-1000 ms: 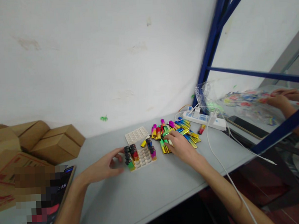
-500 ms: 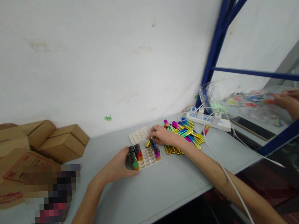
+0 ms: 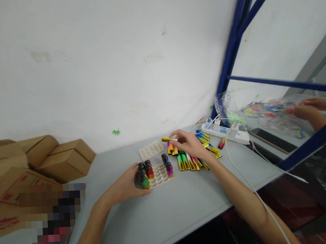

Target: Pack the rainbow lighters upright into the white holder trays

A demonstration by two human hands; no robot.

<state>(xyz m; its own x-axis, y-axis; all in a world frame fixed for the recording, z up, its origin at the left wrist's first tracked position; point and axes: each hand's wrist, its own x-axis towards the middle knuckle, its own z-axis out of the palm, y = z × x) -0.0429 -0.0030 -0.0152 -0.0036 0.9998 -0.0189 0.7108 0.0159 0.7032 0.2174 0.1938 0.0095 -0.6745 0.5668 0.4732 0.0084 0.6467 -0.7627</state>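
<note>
My left hand curves around the left end of a pale moulded tray, thumb at the near corner and fingers behind. Upright in the tray stand several black-topped lighters: a green one by my thumb, red ones beside it, and a blue one and a purple one at the right end. Above the table, my right hand pinches a gold-ended lighter, held nearly level with its gold end to the left. Below that hand lies a pile of shiny multicoloured lighters, partly hidden by it.
Another pale tray lies near the wall. Cardboard boxes stand left. At right are a white power strip with cables, a phone, a blue metal frame and a clear plastic bag. Another person's hands work beyond the frame.
My right hand has risen and moved right, away from the tray, and now shows a lighter in its fingers. My left hand stays at the tray's left end. The view has shifted slightly.
</note>
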